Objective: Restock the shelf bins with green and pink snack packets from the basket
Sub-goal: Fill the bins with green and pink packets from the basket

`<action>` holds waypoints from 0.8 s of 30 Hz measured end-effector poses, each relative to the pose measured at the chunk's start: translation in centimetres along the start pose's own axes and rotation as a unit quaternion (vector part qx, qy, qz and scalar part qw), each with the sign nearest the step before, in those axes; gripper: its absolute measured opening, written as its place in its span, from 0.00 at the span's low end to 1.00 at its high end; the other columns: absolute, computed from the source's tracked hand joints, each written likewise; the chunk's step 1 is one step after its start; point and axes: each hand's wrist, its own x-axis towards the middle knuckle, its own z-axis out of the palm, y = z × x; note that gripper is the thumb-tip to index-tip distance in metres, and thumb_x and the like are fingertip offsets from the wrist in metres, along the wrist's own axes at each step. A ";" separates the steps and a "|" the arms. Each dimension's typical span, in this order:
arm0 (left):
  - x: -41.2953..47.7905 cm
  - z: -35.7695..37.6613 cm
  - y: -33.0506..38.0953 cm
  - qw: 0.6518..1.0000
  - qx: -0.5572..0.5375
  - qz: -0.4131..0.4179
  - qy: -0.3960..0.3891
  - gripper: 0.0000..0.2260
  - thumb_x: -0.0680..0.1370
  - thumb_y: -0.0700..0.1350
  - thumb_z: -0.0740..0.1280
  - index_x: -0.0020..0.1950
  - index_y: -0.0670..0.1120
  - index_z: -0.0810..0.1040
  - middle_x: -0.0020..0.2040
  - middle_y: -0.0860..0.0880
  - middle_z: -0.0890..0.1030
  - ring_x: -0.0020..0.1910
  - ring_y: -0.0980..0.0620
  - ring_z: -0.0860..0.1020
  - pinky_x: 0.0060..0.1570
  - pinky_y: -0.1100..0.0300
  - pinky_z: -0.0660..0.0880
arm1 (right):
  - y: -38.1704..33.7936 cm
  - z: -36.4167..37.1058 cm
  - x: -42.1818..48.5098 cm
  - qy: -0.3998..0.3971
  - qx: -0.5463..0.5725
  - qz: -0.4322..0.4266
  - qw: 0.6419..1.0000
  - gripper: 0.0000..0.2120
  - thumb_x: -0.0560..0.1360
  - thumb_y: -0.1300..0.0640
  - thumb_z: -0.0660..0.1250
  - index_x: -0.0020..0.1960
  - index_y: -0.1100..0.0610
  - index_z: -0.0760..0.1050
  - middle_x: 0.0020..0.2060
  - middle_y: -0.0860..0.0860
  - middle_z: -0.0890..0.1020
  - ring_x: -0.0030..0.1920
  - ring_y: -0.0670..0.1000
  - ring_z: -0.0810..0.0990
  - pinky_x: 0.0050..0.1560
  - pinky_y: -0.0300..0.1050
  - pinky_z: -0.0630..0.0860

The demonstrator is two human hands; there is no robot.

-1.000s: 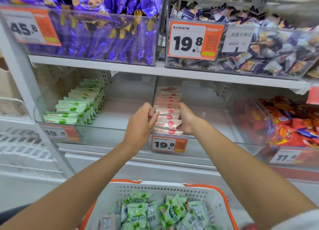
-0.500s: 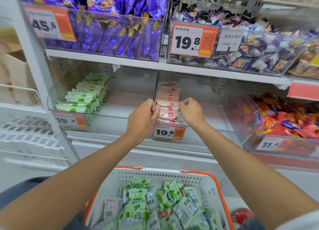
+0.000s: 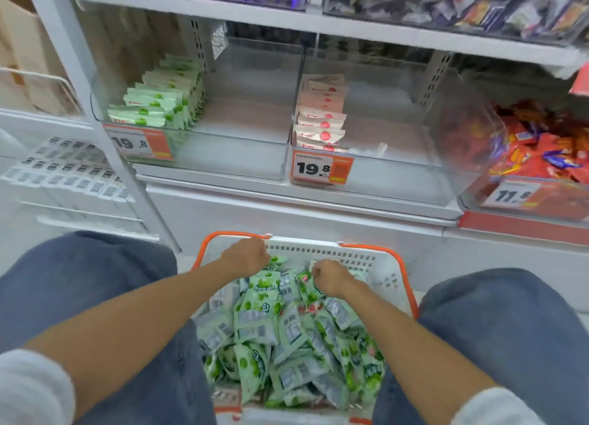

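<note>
Green packets (image 3: 271, 329) are heaped in the basket (image 3: 366, 259); one pink-marked packet (image 3: 304, 279) is spotted just beside the right hand (image 3: 330, 278), at its 9 o'clock. The left hand (image 3: 247, 259) is set further off, at 10 o'clock. Fingers (image 3: 316, 270) are curled on both; a grip cannot be confirmed.

Bright even light, motion blur, edges warped

Left hand (image 3: 246, 259), right hand (image 3: 330, 279): into basket (image 3: 322, 253)
</note>
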 end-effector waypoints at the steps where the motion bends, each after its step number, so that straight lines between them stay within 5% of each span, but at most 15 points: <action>1: 0.2 0.8 -0.7 1.000 -0.001 -0.001 -0.013 0.11 0.79 0.48 0.61 0.43 0.44 0.77 0.43 0.45 0.81 0.44 0.46 0.80 0.52 0.50 0.77 | 0.2 0.6 0.7 -0.009 -0.015 -0.004 1.000 0.15 0.74 0.68 0.58 0.57 0.62 0.77 0.56 0.59 0.80 0.52 0.57 0.78 0.52 0.48 0.76; 5: -0.2 3.1 -3.1 0.999 -0.010 -0.004 -0.046 0.08 0.80 0.48 0.61 0.44 0.46 0.75 0.50 0.48 0.81 0.47 0.50 0.78 0.53 0.54 0.75 | 0.0 2.0 2.8 0.013 -0.092 -0.046 0.995 0.22 0.73 0.70 0.59 0.66 0.61 0.72 0.60 0.58 0.77 0.61 0.59 0.76 0.60 0.51 0.75; 10: -1.2 3.7 -4.4 0.998 -0.035 -0.028 -0.052 0.07 0.81 0.44 0.61 0.49 0.42 0.77 0.58 0.47 0.79 0.52 0.47 0.80 0.40 0.63 0.70 | 1.9 4.1 4.1 0.096 -0.107 0.058 0.988 0.21 0.72 0.66 0.66 0.64 0.61 0.70 0.60 0.57 0.71 0.60 0.57 0.72 0.61 0.50 0.73; 13: -1.1 3.7 -4.7 0.997 -0.045 -0.033 -0.051 0.07 0.81 0.43 0.61 0.50 0.42 0.77 0.54 0.44 0.79 0.38 0.53 0.74 0.31 0.66 0.66 | 2.8 4.3 4.1 0.090 -0.184 0.009 0.979 0.25 0.71 0.66 0.65 0.67 0.58 0.68 0.62 0.57 0.69 0.63 0.59 0.68 0.64 0.52 0.67; 18: -0.8 4.1 -3.6 0.996 -0.067 -0.035 -0.054 0.08 0.80 0.43 0.61 0.54 0.43 0.78 0.50 0.50 0.77 0.42 0.50 0.78 0.45 0.57 0.76 | 2.9 4.2 3.7 0.055 -0.173 -0.050 0.982 0.20 0.74 0.67 0.65 0.63 0.55 0.71 0.55 0.54 0.75 0.54 0.56 0.77 0.52 0.51 0.77; 22: -0.7 4.2 -2.9 0.995 -0.082 -0.011 -0.059 0.04 0.80 0.44 0.63 0.53 0.46 0.76 0.52 0.47 0.80 0.46 0.46 0.82 0.49 0.53 0.79 | 3.4 2.9 3.2 0.085 -0.166 -0.052 0.981 0.18 0.75 0.68 0.64 0.64 0.58 0.75 0.58 0.55 0.79 0.54 0.54 0.79 0.55 0.46 0.77; 24: -0.5 4.3 -2.8 0.995 -0.078 -0.004 -0.057 0.06 0.80 0.44 0.63 0.57 0.48 0.75 0.55 0.44 0.80 0.50 0.46 0.81 0.53 0.52 0.78 | 3.2 2.3 2.8 0.111 -0.211 -0.104 0.966 0.22 0.74 0.71 0.64 0.66 0.59 0.73 0.65 0.58 0.75 0.63 0.57 0.75 0.61 0.48 0.74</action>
